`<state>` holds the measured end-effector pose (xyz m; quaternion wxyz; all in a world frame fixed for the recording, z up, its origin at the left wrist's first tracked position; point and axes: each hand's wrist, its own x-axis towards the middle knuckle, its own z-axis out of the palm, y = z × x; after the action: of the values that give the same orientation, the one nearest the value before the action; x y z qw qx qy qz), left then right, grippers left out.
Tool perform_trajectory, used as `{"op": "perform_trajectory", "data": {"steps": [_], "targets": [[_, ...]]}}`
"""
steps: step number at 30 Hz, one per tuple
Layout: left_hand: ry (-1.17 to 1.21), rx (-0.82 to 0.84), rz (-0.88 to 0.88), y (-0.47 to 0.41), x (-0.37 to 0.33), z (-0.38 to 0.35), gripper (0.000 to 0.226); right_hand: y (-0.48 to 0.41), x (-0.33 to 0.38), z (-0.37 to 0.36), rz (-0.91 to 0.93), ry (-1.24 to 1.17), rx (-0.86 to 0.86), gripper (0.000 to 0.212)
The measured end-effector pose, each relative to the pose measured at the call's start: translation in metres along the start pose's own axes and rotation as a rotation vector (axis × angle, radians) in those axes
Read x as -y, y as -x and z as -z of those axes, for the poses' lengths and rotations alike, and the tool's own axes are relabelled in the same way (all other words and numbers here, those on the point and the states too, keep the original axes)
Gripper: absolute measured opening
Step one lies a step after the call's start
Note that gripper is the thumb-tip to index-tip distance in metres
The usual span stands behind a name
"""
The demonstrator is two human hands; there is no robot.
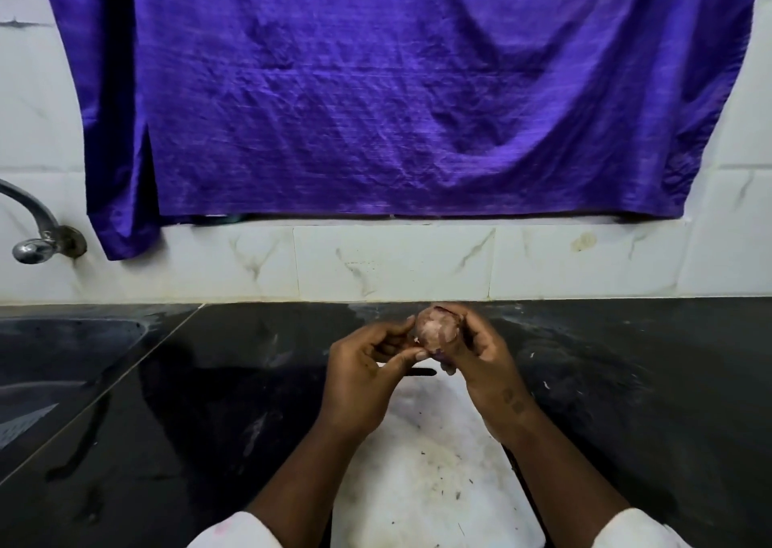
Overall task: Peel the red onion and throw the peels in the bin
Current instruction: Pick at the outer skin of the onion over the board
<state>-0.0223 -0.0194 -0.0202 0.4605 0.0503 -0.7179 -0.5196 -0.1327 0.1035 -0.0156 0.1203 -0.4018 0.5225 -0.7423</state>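
near edge first: white sleeves (639, 526) at both wrists, forearms converging over a white cutting board (430, 476), matte, scuffed, flecked with dark specks. above the board's far end both hands meet on the red onion (436, 330), held in the air, not resting on anything. the right hand (476, 355) cups it from the right and behind, fingers curled round the bulb, so that hand carries the weight. the left hand (372, 363) comes in from the left, thumb and forefinger closed onto the onion's left flank in what we read as a pinch on the skin; how much loose peel is caught we cannot tell. so the onion lies right of and just beyond the left fingertips, touching both hands, and the peel pull would run leftward, away from the right palm. the bulb is near round, slightly taller than wide, surface papery, mottled pink-brown with paler patches, so we judge it partly stripped. a short dark object (422, 372) lies on the board under the hands, too hidden to name. the counter (626, 380) is black polished stone, dusty with pale flecks. a dark sink (62, 351) is sunk in at left, a metal tap (37, 234) above it. behind, white marbled tiles (392, 263) and a creased purple cloth (397, 88). no bin in view.
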Motion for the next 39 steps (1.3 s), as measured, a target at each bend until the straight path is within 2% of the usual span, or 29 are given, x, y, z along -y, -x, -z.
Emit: {"op": "perform_trajectory", "data": {"steps": [2,4,9,11,14,17,20,23,29,34,36,39], "targets": [[-0.049,-0.033,-0.004,0.000,0.007,0.003,0.019,0.002,0.003,0.007,-0.042,-0.016,0.040,0.050],[-0.135,-0.027,-0.039,-0.001,0.010,0.004,0.009,0.004,0.007,0.012,-0.042,-0.015,0.040,0.049],[-0.281,0.008,-0.137,-0.002,0.010,0.005,0.007,0.006,0.006,0.018,-0.009,-0.051,-0.051,0.061],[-0.304,0.093,-0.137,0.001,0.010,0.005,0.006,0.006,0.006,0.018,-0.008,-0.051,-0.042,0.065],[-0.297,0.220,-0.102,0.006,0.007,0.001,0.021,0.007,0.006,0.016,-0.023,-0.075,0.012,0.066],[-0.328,0.193,-0.024,0.009,0.002,0.001,0.038,0.006,0.005,0.015,-0.036,-0.094,0.054,0.063],[-0.250,0.176,0.029,0.011,-0.001,0.000,0.055,0.005,0.001,0.017,-0.045,-0.050,0.087,0.051],[-0.181,0.195,-0.078,0.011,-0.002,-0.002,0.069,0.007,0.001,0.016,-0.066,0.009,0.098,0.042],[-0.261,0.138,-0.264,0.010,-0.003,-0.006,0.050,0.005,0.000,0.018,-0.075,-0.019,0.096,0.043],[-0.335,0.124,-0.343,0.007,-0.004,-0.006,0.041,0.007,0.003,0.019,-0.079,-0.046,0.166,0.076],[-0.365,0.120,-0.370,0.008,-0.006,-0.005,0.039,0.007,0.005,0.020,-0.081,-0.050,0.172,0.076],[-0.372,0.098,-0.398,0.009,-0.009,-0.006,0.031,0.007,0.006,0.019,-0.086,-0.055,0.142,0.063]]}}
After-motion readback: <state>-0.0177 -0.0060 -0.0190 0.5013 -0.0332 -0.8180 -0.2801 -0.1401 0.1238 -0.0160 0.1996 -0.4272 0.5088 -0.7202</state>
